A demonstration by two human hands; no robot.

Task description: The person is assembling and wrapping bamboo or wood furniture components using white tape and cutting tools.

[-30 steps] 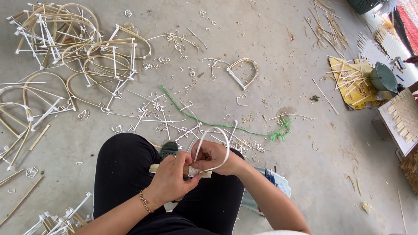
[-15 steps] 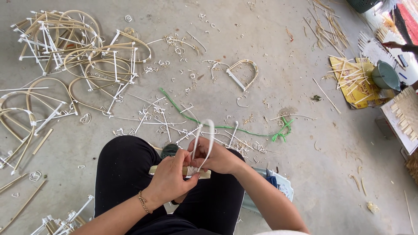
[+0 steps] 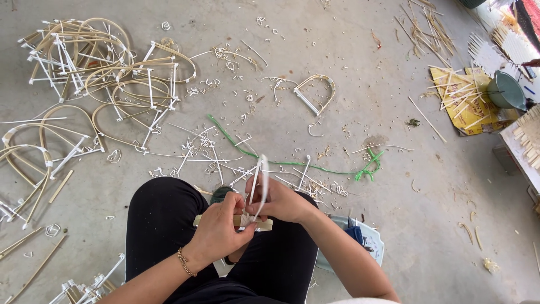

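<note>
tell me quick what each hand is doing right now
Left hand: closed, gripping the flat wooden stick across the lap.
Right hand: closed, pinching the white bent loop where it meets the stick.

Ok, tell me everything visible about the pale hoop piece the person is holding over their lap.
The hoop piece is a thin, pale, cane-like strip bent into a narrow loop, seen nearly edge-on and blurred. It rises upright from a flat pale stick lying across the black-clad lap. The left hand and right hand pinch it at its base.
</note>
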